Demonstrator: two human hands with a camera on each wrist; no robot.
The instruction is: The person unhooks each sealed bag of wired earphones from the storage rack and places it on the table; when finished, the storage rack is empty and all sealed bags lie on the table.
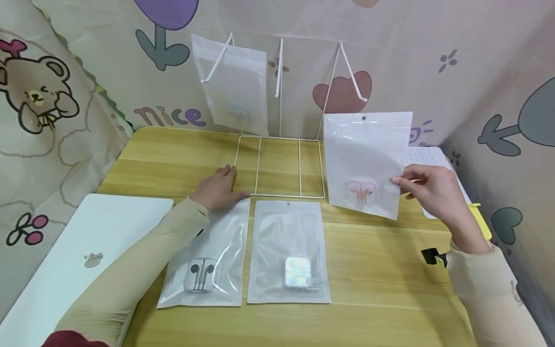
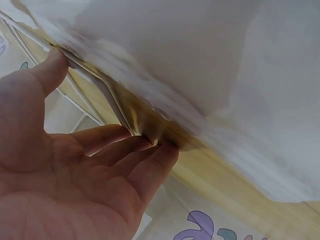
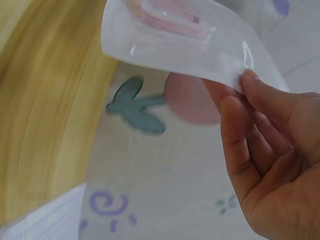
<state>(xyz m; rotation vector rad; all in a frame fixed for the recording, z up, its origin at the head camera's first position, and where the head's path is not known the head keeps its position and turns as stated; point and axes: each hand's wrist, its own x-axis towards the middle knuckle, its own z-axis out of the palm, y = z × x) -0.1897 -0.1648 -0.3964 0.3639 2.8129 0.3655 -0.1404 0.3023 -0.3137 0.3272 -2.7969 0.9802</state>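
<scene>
My right hand [image 1: 429, 190] pinches the lower right edge of a white zip bag [image 1: 368, 149] holding pink earphones [image 1: 362, 193] in a clear case. The bag is upright, its top hole just below the right hook's tip. In the right wrist view, thumb and fingers grip the bag's edge [image 3: 170, 65]. My left hand [image 1: 221, 188] lies beside the left corner of a white wire rack [image 1: 288, 195], over the top of a bag [image 1: 225, 241] with black earphones [image 1: 201, 275]. In the left wrist view, its fingers [image 2: 155, 165] are extended; what they touch is unclear.
Another white bag [image 1: 236, 82] hangs on the rack's left hook. Flat on the table lies a bag [image 1: 277, 231] with a white square item. A white laptop [image 1: 125, 221] is at left; a white keyboard [image 1: 422, 156] and a yellow object [image 1: 480, 221] are at right.
</scene>
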